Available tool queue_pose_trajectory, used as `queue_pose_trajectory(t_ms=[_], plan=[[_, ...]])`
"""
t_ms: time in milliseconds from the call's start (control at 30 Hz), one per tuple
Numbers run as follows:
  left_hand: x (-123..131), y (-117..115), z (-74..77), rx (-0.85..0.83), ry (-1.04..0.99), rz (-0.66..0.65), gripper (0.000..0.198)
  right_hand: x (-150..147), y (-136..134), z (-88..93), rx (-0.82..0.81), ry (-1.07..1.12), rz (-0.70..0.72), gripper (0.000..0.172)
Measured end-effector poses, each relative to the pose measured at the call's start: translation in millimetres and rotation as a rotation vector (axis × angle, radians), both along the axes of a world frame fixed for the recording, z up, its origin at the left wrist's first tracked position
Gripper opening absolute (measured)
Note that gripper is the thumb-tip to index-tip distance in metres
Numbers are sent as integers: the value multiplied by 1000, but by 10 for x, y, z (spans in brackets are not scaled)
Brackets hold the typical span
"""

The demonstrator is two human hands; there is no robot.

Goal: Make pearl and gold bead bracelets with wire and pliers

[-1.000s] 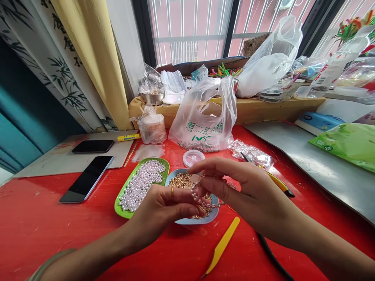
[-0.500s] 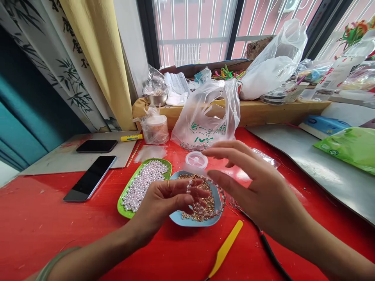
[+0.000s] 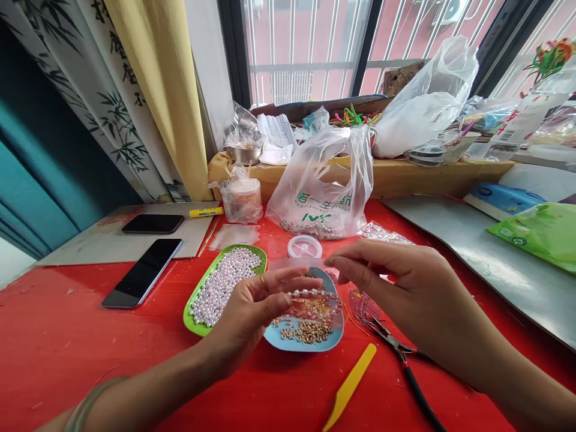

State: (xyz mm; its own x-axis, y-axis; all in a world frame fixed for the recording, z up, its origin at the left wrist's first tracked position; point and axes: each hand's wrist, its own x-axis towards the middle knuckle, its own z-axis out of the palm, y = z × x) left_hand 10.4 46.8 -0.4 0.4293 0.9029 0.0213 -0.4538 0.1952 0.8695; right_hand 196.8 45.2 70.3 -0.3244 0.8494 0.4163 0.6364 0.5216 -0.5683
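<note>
Left hand [image 3: 252, 309] grip: thumb and fingers closed on one end of a pearl strand [image 3: 315, 294]. The strand runs about level over the blue dish [image 3: 335, 330], just above it. Half a second ago it hung in a loop from the same grip.

Right hand [image 3: 400, 282] grip: thumb and fingertips pinched together above the dish's far rim. They look clamped on the edge of a clear film [image 3: 297, 263], which is blurred and spans toward the left hand. Half a second ago this hand was open with fingers spread over the dish. A second ago both hands met on the strand.

The dish holds gold beads [image 3: 308, 329] and sits on the red surface [image 3: 90, 354].

- Left of the dish, touching or nearly so: green tray [image 3: 191, 315] full of pearls [image 3: 225, 282].
- Just behind the dish: thread spool [image 3: 305, 246].
- Right of the dish: pliers [image 3: 396, 347] flat on the surface, mostly hidden by the right hand before, now in the open.
- In front of the dish, to the right: yellow tool [image 3: 353, 384], unmoved.
- Well left of the dish: phone [image 3: 143, 273].
- Behind the dish, past the spool: white bag [image 3: 324, 192].

The camera has tipped slightly, so everything sits a bit lower and further right in view than before.
</note>
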Motion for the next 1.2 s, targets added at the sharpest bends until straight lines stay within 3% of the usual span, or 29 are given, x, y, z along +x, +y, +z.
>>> queue_pose_trajectory(t_ms=[100,367,500,633,700,767,933,1033,1100,1200], plan=[[-19,2,0,-1,28,1,35,16,36,-28,-48,4,-15,24],[-7,-10,-16,-127,67,-32,26,-24,76,-80,-30,-170,-73,31],[0,11,-20,-164,26,-12,25,-36,106,-129,26,-102,-112,19],[-8,21,-14,-144,-5,-11,25,-44,150,-171,-148,66,-21,34],[-16,18,-9,-135,2,-26,26,-47,157,-181,-250,79,59,27],[-22,16,-4,-125,32,1,24,-45,152,-189,-244,69,92,19],[-13,12,18,-92,149,170,15,-42,123,-221,-72,-28,18,23],[5,-13,31,-100,217,197,16,-65,95,-254,374,-133,-26,22],[18,-41,34,-96,233,176,19,-95,66,-278,652,-197,35,15],[32,-88,45,-10,281,157,18,-145,23,-313,722,-254,120,11]])
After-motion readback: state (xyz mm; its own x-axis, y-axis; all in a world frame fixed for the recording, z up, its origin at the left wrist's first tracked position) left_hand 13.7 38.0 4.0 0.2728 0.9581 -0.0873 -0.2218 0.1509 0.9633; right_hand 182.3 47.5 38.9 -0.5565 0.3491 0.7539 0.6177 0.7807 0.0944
